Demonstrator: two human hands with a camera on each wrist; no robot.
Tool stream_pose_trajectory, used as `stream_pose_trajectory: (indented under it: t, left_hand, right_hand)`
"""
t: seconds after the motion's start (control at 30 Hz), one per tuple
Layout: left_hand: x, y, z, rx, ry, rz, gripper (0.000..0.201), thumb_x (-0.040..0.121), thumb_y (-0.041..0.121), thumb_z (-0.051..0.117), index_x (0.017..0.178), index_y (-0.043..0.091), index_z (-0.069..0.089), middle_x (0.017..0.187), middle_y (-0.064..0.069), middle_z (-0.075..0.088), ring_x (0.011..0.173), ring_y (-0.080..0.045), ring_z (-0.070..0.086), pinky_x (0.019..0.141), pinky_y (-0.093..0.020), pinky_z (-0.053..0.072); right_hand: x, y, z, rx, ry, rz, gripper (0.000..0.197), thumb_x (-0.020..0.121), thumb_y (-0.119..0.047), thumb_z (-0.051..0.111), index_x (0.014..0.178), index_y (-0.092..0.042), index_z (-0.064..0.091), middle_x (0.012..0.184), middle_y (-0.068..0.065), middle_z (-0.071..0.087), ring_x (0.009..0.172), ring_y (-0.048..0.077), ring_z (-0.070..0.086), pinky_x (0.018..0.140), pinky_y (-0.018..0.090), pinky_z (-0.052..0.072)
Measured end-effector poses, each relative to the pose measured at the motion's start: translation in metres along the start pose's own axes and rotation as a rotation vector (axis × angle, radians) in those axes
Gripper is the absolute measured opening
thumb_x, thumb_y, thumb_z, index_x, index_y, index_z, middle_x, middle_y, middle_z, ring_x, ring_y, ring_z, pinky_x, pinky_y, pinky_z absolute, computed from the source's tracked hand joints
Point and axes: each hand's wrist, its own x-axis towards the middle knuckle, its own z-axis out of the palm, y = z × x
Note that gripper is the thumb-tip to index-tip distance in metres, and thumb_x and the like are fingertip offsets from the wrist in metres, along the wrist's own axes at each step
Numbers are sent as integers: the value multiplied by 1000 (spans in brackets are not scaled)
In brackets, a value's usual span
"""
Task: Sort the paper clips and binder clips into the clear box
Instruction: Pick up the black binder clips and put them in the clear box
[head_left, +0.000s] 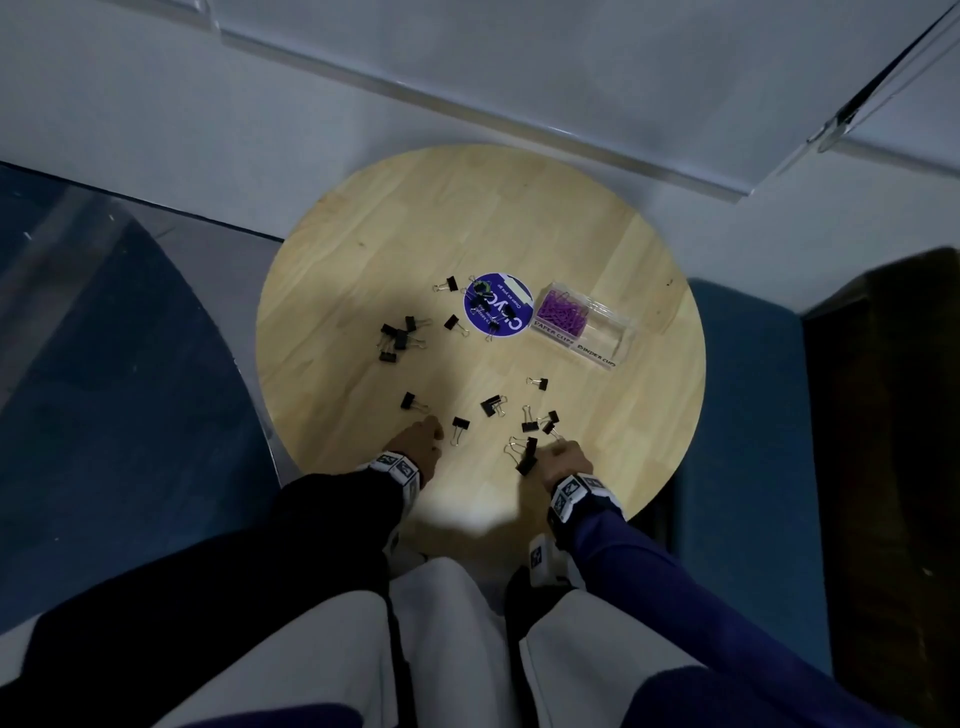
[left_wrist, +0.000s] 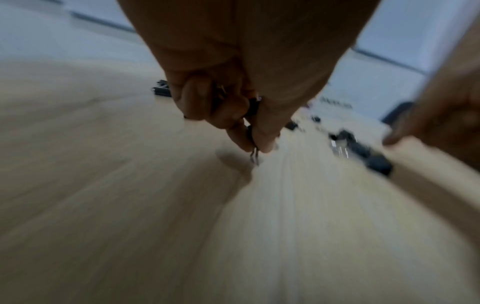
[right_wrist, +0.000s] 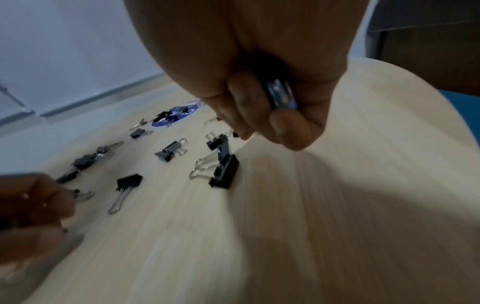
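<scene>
On the round wooden table (head_left: 363, 249), left of the clear box (head_left: 605, 332), black binder clips (head_left: 397, 338) lie scattered, unsorted. Nearer the person, the left hand (head_left: 418, 441) pinches one clip's wire handles, and the right hand (head_left: 563, 460) curls around another's glossy black body, seemingly gathering them. Purple paper clips (head_left: 563, 312) already fill the box's labelled compartment; its neighbour for binder clips looks empty.

We hold both hands low and close together, forearms reaching forward. Our left hand (head_left: 420, 440) curls its fingers shut around something small. Our right hand (head_left: 563, 457) is fisted likewise.
</scene>
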Motion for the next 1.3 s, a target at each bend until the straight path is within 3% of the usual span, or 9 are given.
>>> stream_pose_trajectory:
  t: [0.27, 0.4, 0.47, 0.6, 0.73, 0.83, 0.9, 1.03, 1.3]
  left_hand:
    - [5, 9, -40, -271, -14, -157, 32, 103, 16, 36, 122, 4, 59, 132, -13, 55, 121, -30, 52, 98, -31, 40]
    - [18, 3, -34, -444, -69, -222, 33, 100, 21, 39, 78, 10, 61, 104, -17, 68, 74, -25, 59, 72, -29, 49]
    - [22, 4, -29, -464, -26, -231, 27, 99, 18, 43, 88, 3, 64, 92, -17, 68, 65, -24, 59, 70, -31, 52]
    - [24, 13, -30, -227, 121, -200, 29, 98, 16, 41, 111, 4, 63, 118, -20, 64, 107, -38, 59, 88, -35, 47]
    - [23, 31, -29, -41, 122, -81, 30, 92, 36, 51, 109, 11, 54, 110, -14, 62, 99, -34, 60, 79, -35, 46]
    - [27, 35, -22, 197, 46, 29, 48, 87, 38, 61, 124, 14, 44, 126, -11, 47, 111, -36, 54, 87, -41, 46]
    - [31, 35, -19, 320, -3, 50, 56, 89, 35, 61, 134, 12, 38, 133, -13, 41, 117, -37, 51, 90, -42, 45]
    - [32, 39, -17, 353, -37, 48, 56, 92, 26, 58, 138, 9, 32, 134, -14, 43, 118, -35, 52, 90, -42, 47]
    - [21, 30, -19, 234, -79, 13, 54, 93, 12, 49, 143, 15, 31, 136, -9, 50, 119, -30, 54, 92, -38, 46]
  right_hand:
    - [-3, 3, 24, -200, -47, -77, 49, 77, -43, 71, 113, -18, 49, 104, 7, 64, 94, 30, 63, 78, 33, 52]
    - [-4, 3, 21, -117, -13, -77, 49, 73, -43, 72, 111, -19, 55, 107, 5, 64, 93, 26, 61, 78, 28, 50]
    - [-8, 2, 15, -72, -21, -48, 53, 71, -55, 70, 109, -20, 59, 105, 4, 61, 89, 26, 57, 76, 28, 46]
    - [-10, -2, -1, -92, -51, -50, 39, 94, -41, 47, 116, -14, 65, 114, 13, 65, 101, 30, 61, 89, 32, 47]
    - [-7, 4, -5, -83, -92, -137, 33, 93, -20, 40, 79, -20, 69, 93, 8, 70, 80, 25, 62, 83, 31, 52]
    - [-6, -1, -6, -124, -42, -107, 34, 98, -31, 37, 115, -17, 64, 121, 16, 63, 107, 34, 59, 90, 34, 47]
    - [-6, -5, -4, -169, 3, -84, 42, 92, -45, 45, 126, -21, 53, 119, 15, 62, 105, 35, 60, 90, 36, 48]
    - [-2, -9, 4, -332, 47, -125, 55, 79, -56, 60, 118, -21, 43, 103, 9, 64, 93, 34, 63, 82, 38, 52]
    - [9, -15, 17, -501, 58, -191, 29, 87, -30, 50, 115, -24, 54, 106, 6, 68, 97, 30, 65, 81, 35, 49]
